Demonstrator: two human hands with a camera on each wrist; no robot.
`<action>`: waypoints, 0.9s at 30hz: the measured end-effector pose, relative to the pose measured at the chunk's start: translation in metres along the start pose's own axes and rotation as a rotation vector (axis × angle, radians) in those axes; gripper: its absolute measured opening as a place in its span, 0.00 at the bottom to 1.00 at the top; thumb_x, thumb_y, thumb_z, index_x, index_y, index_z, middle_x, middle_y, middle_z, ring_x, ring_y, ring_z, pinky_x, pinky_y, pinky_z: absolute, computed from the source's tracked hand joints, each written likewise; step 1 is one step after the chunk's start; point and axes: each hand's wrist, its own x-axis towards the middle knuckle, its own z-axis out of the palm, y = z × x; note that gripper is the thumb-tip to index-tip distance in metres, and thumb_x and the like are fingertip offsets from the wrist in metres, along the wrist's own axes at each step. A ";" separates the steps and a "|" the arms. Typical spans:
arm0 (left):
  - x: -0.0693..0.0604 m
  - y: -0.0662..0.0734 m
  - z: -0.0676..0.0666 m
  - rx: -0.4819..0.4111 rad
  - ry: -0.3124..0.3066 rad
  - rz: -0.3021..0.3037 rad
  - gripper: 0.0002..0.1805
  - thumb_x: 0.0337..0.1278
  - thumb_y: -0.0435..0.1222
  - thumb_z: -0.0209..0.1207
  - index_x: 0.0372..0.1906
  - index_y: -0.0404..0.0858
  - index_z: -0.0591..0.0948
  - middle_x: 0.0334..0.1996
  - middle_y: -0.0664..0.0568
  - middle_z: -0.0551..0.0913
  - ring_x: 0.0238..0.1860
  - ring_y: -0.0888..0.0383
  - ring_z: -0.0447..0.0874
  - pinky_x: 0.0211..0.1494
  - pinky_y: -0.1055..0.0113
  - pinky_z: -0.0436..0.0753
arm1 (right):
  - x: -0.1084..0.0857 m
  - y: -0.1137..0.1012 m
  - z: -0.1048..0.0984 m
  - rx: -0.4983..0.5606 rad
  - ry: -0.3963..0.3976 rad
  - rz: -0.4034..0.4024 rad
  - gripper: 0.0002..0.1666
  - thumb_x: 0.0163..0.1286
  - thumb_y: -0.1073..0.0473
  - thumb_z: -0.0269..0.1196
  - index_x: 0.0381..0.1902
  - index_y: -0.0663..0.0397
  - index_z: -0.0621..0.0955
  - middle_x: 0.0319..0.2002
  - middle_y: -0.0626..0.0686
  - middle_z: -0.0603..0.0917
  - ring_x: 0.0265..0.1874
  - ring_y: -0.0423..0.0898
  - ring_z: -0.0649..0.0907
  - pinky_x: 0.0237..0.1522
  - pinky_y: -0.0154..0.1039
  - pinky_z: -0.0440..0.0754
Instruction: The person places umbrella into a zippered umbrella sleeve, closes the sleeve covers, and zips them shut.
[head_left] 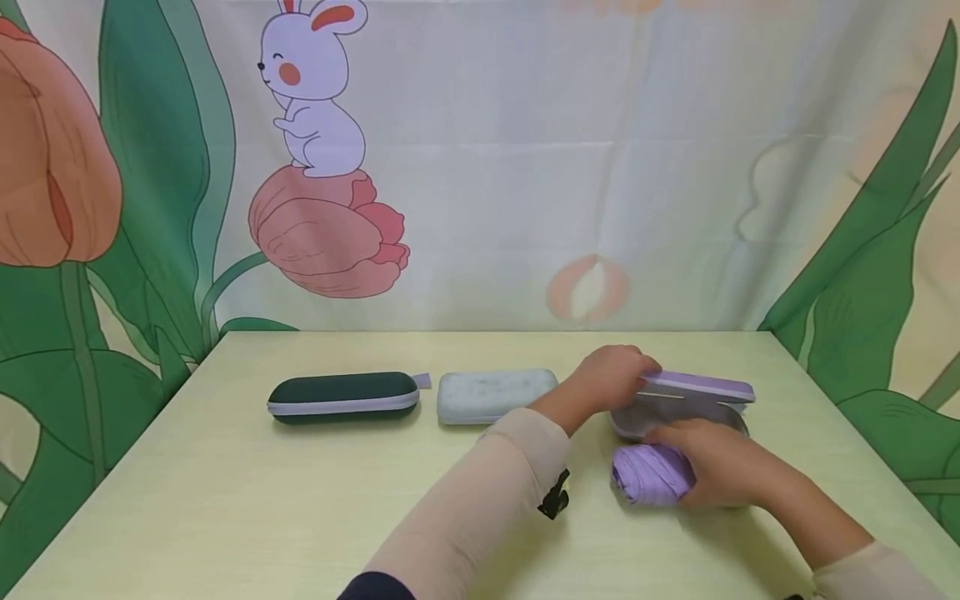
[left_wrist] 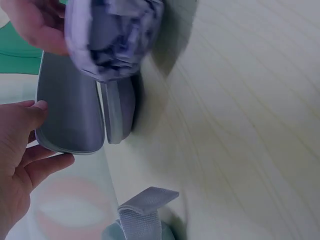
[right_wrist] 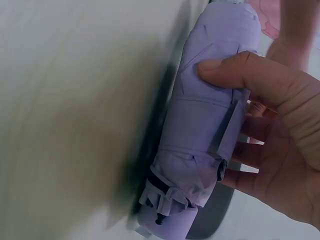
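A folded purple umbrella (head_left: 651, 475) lies across the front of an opened purple hard case (head_left: 697, 383). My right hand (head_left: 716, 458) grips the umbrella, thumb over the top and fingers behind, as the right wrist view shows. It holds the umbrella (right_wrist: 200, 120) close above the table. With thumb and fingers, my left hand (head_left: 611, 379) pinches the edge of the raised case lid. In the left wrist view the lid's grey lining (left_wrist: 75, 105) shows. Part of the case's lower half is hidden behind my right hand and the umbrella.
To the left of the purple case lies a pale grey-green case (head_left: 495, 396), its grey strap (left_wrist: 147, 200) showing in the left wrist view. Farther left is a dark green case (head_left: 343, 396) with a light zip band. A printed curtain (head_left: 480, 167) hangs behind the table (head_left: 300, 508).
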 end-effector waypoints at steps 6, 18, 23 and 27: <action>-0.008 -0.004 -0.006 -0.076 0.015 0.001 0.17 0.69 0.38 0.56 0.59 0.49 0.82 0.51 0.59 0.84 0.53 0.62 0.80 0.56 0.71 0.75 | -0.003 -0.002 -0.017 -0.014 0.036 0.009 0.40 0.34 0.60 0.79 0.51 0.54 0.81 0.45 0.49 0.83 0.44 0.50 0.81 0.44 0.50 0.79; -0.010 -0.013 -0.012 -0.191 0.059 -0.008 0.13 0.67 0.37 0.58 0.52 0.48 0.86 0.47 0.61 0.86 0.50 0.63 0.82 0.53 0.73 0.76 | 0.011 0.011 -0.024 -0.008 0.036 0.089 0.41 0.36 0.63 0.79 0.53 0.54 0.79 0.46 0.54 0.83 0.46 0.53 0.81 0.47 0.53 0.79; -0.012 -0.012 -0.014 -0.202 0.056 -0.011 0.13 0.67 0.37 0.58 0.52 0.47 0.86 0.47 0.60 0.86 0.49 0.62 0.82 0.52 0.74 0.76 | 0.020 0.017 -0.015 0.014 0.015 0.120 0.39 0.38 0.65 0.77 0.54 0.56 0.79 0.48 0.56 0.83 0.47 0.55 0.81 0.48 0.54 0.78; -0.014 -0.012 -0.016 -0.221 0.061 -0.017 0.13 0.67 0.36 0.57 0.51 0.47 0.86 0.46 0.60 0.86 0.49 0.63 0.82 0.52 0.74 0.76 | 0.026 0.021 -0.006 0.015 -0.008 0.140 0.37 0.39 0.65 0.76 0.53 0.57 0.79 0.47 0.56 0.83 0.46 0.55 0.81 0.46 0.54 0.79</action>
